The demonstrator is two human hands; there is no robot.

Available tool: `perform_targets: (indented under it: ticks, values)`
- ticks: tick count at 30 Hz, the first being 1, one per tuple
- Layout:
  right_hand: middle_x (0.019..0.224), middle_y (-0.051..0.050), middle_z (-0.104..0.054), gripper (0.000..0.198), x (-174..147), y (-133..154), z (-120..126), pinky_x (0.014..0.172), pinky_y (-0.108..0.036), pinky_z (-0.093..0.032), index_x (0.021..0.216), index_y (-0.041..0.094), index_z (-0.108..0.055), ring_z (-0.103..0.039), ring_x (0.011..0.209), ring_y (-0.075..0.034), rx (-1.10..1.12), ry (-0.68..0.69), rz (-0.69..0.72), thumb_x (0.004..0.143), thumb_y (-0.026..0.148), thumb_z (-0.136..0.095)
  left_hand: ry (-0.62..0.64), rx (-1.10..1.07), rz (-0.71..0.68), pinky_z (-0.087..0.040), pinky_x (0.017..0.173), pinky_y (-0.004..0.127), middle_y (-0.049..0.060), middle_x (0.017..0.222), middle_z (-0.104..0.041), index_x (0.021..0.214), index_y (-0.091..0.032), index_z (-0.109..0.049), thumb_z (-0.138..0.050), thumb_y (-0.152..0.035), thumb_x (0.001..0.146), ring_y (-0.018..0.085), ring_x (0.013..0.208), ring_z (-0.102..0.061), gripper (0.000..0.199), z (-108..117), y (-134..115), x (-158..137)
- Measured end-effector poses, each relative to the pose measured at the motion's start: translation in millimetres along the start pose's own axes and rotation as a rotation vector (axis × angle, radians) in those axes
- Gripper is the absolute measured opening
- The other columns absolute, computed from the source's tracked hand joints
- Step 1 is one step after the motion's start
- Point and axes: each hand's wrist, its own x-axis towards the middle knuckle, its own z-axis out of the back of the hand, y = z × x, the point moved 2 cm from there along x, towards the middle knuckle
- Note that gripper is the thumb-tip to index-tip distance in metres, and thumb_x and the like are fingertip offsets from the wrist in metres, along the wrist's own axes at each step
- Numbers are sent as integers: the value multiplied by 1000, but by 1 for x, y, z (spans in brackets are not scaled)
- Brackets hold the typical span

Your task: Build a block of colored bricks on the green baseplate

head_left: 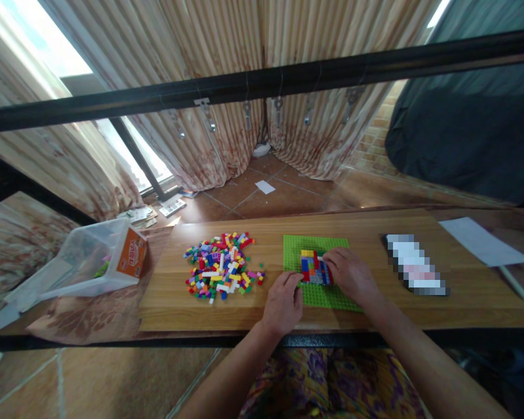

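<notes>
Right hand (351,273) is curled over the right side of a small patch of multicoloured toy building bricks (315,269), fingertips touching it. Can't tell if it's actually gripping or just steadying things. Left hand (283,302) is down by the patch's lower left corner, thumb and fingers bunched close together. Might be pinching a tiny piece, might not; the fingers hide it, so I'm not calling it.

The patch sits around the middle of a green studded baseplate (291,247), mostly red, blue, yellow and grey from what I can make out. Bricks are packed pretty tight there, but how many layers? No clue from this angle. Plenty of bare green around it, so if the whole plate gets covered, I'd call this early days.

Further out, to the left on the wooden tabletop (157,311), there's a big loose heap of bricks (222,267), every colour going. Way more unused than placed, I'd say. Past that is a clear plastic tub (74,282) with an orange label (131,253) and a few green and pink bits inside.
</notes>
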Motion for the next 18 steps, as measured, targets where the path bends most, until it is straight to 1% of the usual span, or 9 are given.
perform_targets:
  ticks: [4, 7, 11, 14, 16, 18]
  values:
    - [86, -8, -68, 27, 2, 0, 0, 79, -35, -49, 85, 21, -69, -60, 85, -22, 40, -18, 54, 95, 23, -44, -12, 6, -8, -52, 103, 39, 9, 120, -63, 120, -20, -59, -51, -8, 87, 22, 115, -59, 36, 0, -1, 0]
    - [87, -8, -68, 27, 1, 1, 0, 80, -36, -51, 86, 21, -70, -61, 84, -22, 95, -50, 30, 95, 24, -45, -16, 7, -17, -52, 103, 39, 9, 119, -63, 120, -20, -59, -51, -7, 87, 21, 115, -59, 36, 0, -1, 0]
    - [89, -7, -69, 24, -2, 2, 2, 80, -36, -53, 85, 21, -69, -64, 85, -21, 206, -130, -85, 94, 28, -48, -15, 12, -20, -52, 103, 39, 9, 120, -63, 119, -20, -59, -51, -7, 87, 21, 115, -59, 35, -1, 0, 0]
    - [94, -8, -70, 23, -4, 1, 4, 84, -39, -53, 91, 21, -69, -65, 89, -22, 265, -213, -204, 93, 34, -50, -15, 9, -18, -52, 103, 39, 9, 120, -63, 119, -20, -59, -51, -8, 87, 21, 114, -59, 35, -1, 1, 0]
    - [101, -11, -70, 27, -3, -1, 3, 87, -42, -53, 99, 20, -69, -64, 94, -24, 275, -260, -292, 92, 39, -51, -15, 5, -19, -52, 103, 39, 9, 120, -63, 119, -20, -59, -51, -8, 87, 21, 115, -59, 35, -1, 2, 0]
    - [105, -14, -69, 34, -1, -4, -2, 89, -44, -52, 105, 17, -68, -63, 99, -27, 282, -276, -366, 91, 43, -52, -13, 6, -18, -52, 103, 39, 9, 120, -63, 119, -20, -59, -51, -9, 87, 22, 116, -59, 35, -2, 2, -1]
